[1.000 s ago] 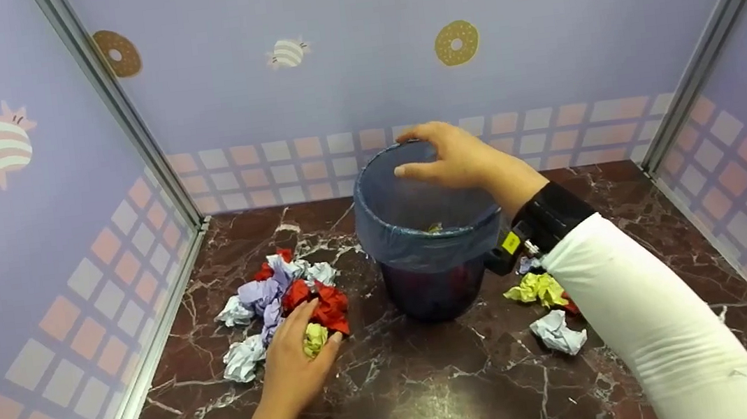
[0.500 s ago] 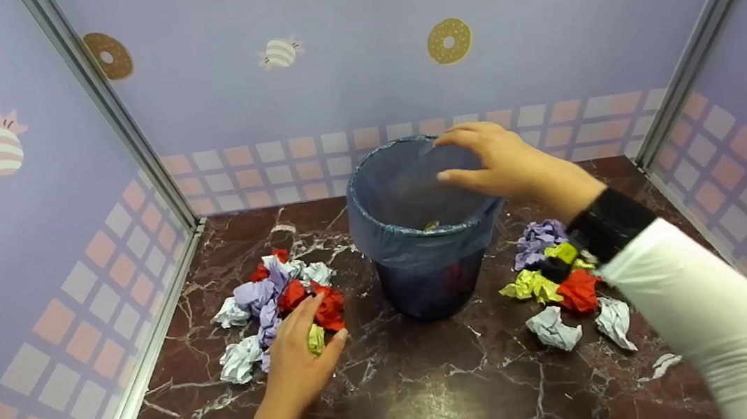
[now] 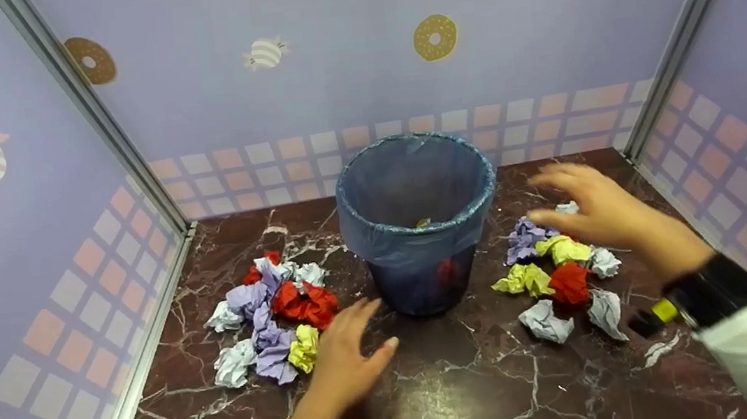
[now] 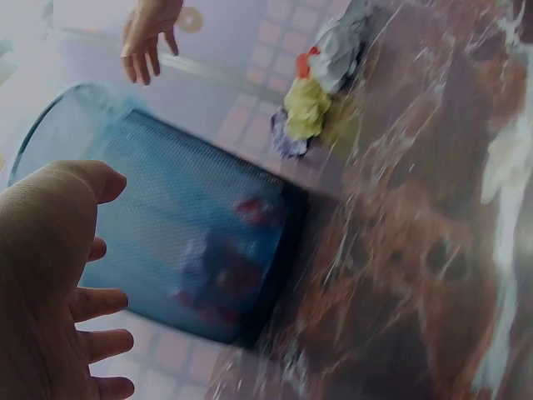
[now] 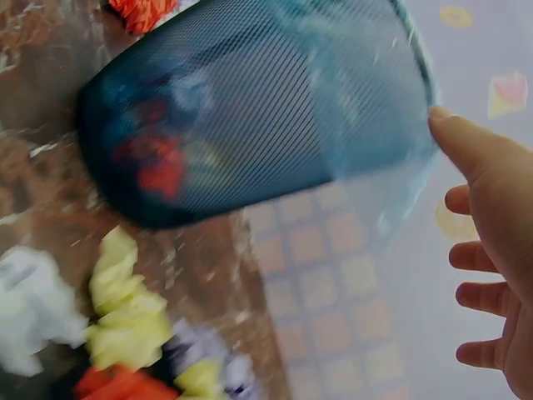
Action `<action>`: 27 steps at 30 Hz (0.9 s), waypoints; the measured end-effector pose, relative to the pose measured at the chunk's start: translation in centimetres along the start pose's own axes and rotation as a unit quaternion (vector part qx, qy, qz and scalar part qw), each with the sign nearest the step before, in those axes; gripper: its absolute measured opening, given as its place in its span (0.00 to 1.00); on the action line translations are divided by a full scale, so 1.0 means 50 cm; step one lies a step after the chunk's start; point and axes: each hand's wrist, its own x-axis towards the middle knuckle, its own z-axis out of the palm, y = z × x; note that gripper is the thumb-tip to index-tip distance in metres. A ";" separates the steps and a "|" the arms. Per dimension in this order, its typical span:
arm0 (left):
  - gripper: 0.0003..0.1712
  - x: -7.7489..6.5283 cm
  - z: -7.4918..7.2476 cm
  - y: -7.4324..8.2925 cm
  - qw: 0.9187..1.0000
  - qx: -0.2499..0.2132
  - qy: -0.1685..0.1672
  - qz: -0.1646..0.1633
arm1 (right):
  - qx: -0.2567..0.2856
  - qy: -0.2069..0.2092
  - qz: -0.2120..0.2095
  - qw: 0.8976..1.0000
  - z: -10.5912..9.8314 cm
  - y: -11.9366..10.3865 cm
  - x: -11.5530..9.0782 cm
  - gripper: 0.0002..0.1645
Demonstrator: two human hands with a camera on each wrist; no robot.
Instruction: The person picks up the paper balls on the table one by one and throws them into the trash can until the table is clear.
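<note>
- Lilac wall panels (image 3: pixel 360 91), printed with donuts, sweets and pink-and-white checks, enclosed the back and both sides.
- Beneath lay a dark reddish marbled tabletop (image 3: pixel 494 406).
- A mesh wastebasket (image 3: pixel 417 285), lined with a translucent blue bag (image 3: pixel 413 247), stood upright toward the back, crumpled paper visible inside.
- Crumpled paper balls in white, purple, red and yellow lay beside it in a left cluster (image 3: pixel 266 320) and a right cluster (image 3: pixel 568 283).
- The right hand (image 3: pixel 587 203) was raised above the right cluster, fingers parted.
- The left hand (image 3: pixel 348 356) hovered just beside the left cluster, fingers loosely spread.
</note>
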 end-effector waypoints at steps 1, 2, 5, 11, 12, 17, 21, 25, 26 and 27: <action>0.40 0.001 0.006 0.005 1.000 -0.001 -0.004 0.007 | 0.003 -0.002 0.013 1.000 0.009 0.013 -0.019 0.42; 0.40 0.002 0.012 0.009 1.000 0.001 -0.008 0.015 | 0.004 -0.004 0.026 1.000 0.019 0.026 -0.036 0.43; 0.40 0.003 0.030 0.022 0.999 -0.001 -0.021 0.034 | 0.008 -0.008 0.057 0.998 0.058 0.068 -0.085 0.46; 0.40 0.002 0.073 0.043 0.997 0.008 -0.052 0.064 | 0.015 -0.018 0.113 0.993 0.151 0.134 -0.175 0.46; 0.40 0.002 0.079 0.046 0.996 0.009 -0.053 0.070 | 0.013 -0.017 0.119 0.993 0.165 0.143 -0.187 0.45; 0.40 0.002 0.103 0.059 0.995 0.010 -0.049 0.089 | -0.011 0.003 0.124 0.992 0.222 0.176 -0.222 0.42; 0.39 0.007 0.118 0.068 0.994 0.004 -0.046 0.101 | -0.031 0.020 0.108 0.993 0.254 0.192 -0.231 0.36; 0.38 0.017 0.128 0.074 0.993 0.002 -0.040 0.112 | -0.055 0.031 0.093 0.994 0.272 0.207 -0.236 0.26; 0.38 0.019 0.130 0.075 0.993 0.003 -0.040 0.113 | -0.058 0.033 0.092 0.993 0.276 0.211 -0.237 0.23; 0.38 0.021 0.132 0.075 0.993 0.004 -0.039 0.114 | -0.061 0.037 0.091 0.993 0.278 0.215 -0.238 0.21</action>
